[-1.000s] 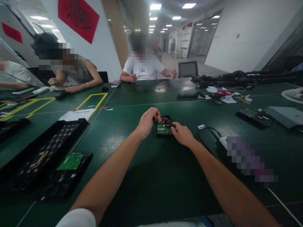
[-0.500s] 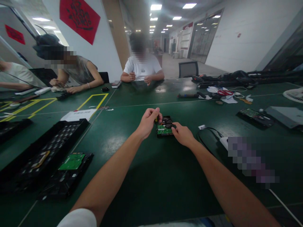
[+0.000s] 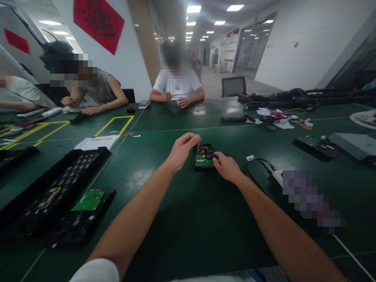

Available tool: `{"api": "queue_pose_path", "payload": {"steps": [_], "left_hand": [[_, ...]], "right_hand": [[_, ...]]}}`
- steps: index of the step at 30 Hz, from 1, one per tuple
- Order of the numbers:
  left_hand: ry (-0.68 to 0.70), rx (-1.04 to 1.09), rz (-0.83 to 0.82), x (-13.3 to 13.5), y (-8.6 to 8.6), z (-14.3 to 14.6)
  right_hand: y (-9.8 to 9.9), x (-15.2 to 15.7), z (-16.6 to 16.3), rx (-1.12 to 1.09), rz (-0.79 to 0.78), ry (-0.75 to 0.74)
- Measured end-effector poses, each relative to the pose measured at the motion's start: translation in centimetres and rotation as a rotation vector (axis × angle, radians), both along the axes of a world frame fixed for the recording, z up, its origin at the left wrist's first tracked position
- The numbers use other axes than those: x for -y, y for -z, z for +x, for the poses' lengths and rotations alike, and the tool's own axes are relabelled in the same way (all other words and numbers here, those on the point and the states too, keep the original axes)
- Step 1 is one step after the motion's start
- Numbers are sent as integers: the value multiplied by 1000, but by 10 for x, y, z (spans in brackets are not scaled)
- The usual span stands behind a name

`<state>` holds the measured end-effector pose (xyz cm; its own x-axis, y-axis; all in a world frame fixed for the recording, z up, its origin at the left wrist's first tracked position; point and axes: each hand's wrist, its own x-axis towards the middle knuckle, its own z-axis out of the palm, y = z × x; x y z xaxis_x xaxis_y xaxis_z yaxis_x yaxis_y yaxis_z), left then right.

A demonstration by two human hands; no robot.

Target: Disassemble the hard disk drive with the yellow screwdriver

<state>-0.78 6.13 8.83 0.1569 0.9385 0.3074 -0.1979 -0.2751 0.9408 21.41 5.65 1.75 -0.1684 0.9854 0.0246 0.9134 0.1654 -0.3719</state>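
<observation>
A small black hard drive point(image 3: 203, 155) with a green circuit board on top lies on the green table point(image 3: 182, 219), straight ahead of me. My left hand point(image 3: 181, 150) hovers at the drive's near left corner, its fingers pinched together on a thin tool; earlier frames show a yellow handle, now hidden by the fingers. My right hand point(image 3: 226, 167) rests on the drive's right edge, fingers curled against it, holding it in place.
At the left lie a black tray point(image 3: 55, 188) and another drive with a green board point(image 3: 88, 201). A black cable point(image 3: 258, 164) curls on the right, near a board point(image 3: 315, 143) and a grey box point(image 3: 354, 144). Two people sit across the table.
My left hand has lifted slightly and its fingers now cover the yellow tool handle. My right hand and the drive stay put. The person opposite has lowered both hands to the table.
</observation>
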Motion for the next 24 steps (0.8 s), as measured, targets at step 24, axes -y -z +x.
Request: {"api": "queue_pose_path", "payload": {"steps": [24], "left_hand": [[-45,-10,10,0,1,2]], "right_hand": [[0,0,1,-14,5,-11]]}}
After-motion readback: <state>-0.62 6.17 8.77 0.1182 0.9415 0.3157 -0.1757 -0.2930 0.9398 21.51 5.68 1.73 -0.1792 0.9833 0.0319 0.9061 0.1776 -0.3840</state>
